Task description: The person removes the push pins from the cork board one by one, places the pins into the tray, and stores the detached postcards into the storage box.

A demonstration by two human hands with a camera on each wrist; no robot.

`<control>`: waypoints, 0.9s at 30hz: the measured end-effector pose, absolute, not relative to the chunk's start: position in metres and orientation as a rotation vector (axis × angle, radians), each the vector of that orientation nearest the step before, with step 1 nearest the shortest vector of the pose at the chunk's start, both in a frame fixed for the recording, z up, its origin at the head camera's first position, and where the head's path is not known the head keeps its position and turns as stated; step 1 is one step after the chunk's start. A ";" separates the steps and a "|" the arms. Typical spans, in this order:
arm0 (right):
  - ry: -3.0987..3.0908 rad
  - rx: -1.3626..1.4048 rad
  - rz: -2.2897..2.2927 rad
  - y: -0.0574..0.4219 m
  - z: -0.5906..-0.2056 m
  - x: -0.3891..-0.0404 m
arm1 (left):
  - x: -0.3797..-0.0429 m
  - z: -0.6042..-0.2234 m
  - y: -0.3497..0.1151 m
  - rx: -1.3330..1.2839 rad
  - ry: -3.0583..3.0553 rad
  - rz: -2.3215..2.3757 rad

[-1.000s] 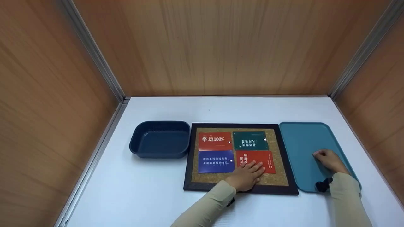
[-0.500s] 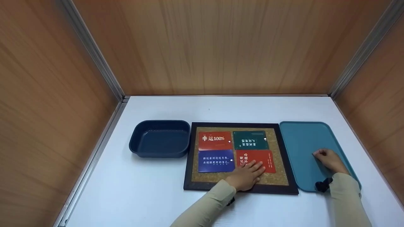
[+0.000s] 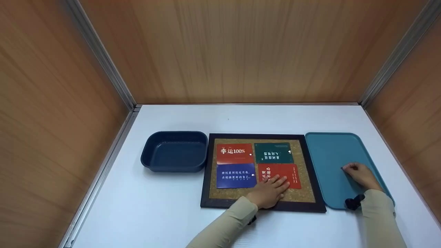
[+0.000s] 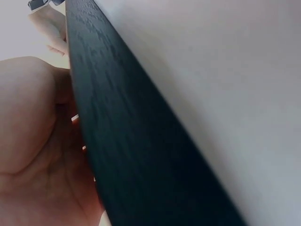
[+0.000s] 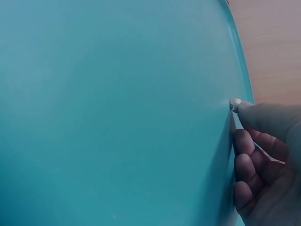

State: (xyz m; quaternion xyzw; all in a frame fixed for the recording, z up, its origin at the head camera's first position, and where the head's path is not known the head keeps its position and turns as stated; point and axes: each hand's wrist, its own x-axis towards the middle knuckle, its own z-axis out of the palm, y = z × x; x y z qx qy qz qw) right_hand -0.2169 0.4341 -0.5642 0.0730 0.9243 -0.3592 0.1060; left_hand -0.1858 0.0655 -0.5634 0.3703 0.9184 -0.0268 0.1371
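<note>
Presses a red rectangular card (image 3: 281, 170), four o'clock on the dark-framed cork board (image 3: 303, 194), with splayed left hand (image 3: 268, 194); over the teal tray (image 3: 334, 151), three o'clock, pinches a tiny shiny piece (image 5: 231, 106) in right hand (image 3: 360, 175): likely light, slippery, best nipped by fingertips!

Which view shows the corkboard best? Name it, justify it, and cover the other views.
The head view: it shows nearly all of the corkboard and its four cards, with the left hand covering part. The left wrist view shows only a close strip of its dark frame. I can't make it out in the right wrist view.
</note>
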 end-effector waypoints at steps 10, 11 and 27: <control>2.690 0.258 -1.067 0.436 -0.559 -0.215 | -0.186 -0.563 0.066 1.059 2.656 -0.043; 2.691 0.259 -1.071 0.436 -0.559 -0.214 | -0.186 -0.564 0.066 1.059 2.657 -0.043; 2.737 0.369 -1.130 0.439 -0.556 -0.211 | -0.187 -0.567 0.066 1.075 2.659 -0.054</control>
